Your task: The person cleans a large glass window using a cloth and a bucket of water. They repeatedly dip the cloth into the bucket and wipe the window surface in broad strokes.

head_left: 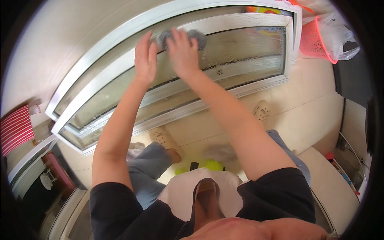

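Observation:
My right hand (pixel 183 57) presses a grey cloth (pixel 198 39) against the upper rail of a white-framed window sash (pixel 240 22); motion blurs the cloth. To its left, my left hand (pixel 145 60) is raised at the same rail with nothing in it, thumb apart from the fingers. I cannot tell whether it touches the rail. The sash's glass pane (pixel 255 42) looks wet, with drops and a dark speckled line across it. Behind the sash stands a second, larger white frame (pixel 105 40).
A pink plastic basket (pixel 312 40) with a clear plastic bag (pixel 337 39) stands at the right. My feet, in beige clogs (pixel 163 139), rest on the tiled floor (pixel 300 84) below the sash. A red-and-white striped cloth (pixel 18 129) hangs at the far left, above another framed panel (pixel 30 159).

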Demonstrator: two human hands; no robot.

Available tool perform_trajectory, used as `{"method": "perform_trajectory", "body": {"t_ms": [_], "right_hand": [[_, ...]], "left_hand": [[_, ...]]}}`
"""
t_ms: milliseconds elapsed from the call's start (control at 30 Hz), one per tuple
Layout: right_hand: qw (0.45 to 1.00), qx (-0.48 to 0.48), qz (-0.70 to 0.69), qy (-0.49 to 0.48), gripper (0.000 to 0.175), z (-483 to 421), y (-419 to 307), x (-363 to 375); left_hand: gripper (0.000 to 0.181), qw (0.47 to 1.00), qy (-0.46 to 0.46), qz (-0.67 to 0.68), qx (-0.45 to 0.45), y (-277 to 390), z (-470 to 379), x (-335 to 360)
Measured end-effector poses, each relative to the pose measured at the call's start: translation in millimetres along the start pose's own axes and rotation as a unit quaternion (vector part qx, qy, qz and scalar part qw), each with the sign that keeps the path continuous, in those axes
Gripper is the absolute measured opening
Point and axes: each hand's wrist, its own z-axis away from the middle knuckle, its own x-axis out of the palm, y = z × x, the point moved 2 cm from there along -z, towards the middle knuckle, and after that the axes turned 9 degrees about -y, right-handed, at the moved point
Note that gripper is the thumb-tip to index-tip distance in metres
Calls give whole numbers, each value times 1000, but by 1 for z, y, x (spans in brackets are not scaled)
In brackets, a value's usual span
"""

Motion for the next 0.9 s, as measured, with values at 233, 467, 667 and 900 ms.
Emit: {"method": "perform_trajectory", "body": {"t_ms": [233, 467, 667, 900], "right_hand": [[996, -48, 73, -1, 29, 10, 27, 4], [979, 172, 98, 43, 49, 2, 133, -27], [992, 98, 73, -39, 43, 11, -20, 11], [956, -185, 24, -227, 41, 87, -139, 37]], "left_hand": [[53, 930, -226, 141, -254, 114, 119, -158], [54, 969, -68, 125, -204, 173, 176, -199], [50, 973, -26, 120, -194, 165, 164, -193], [50, 982, 15, 61, -178, 161, 167, -201]]}}
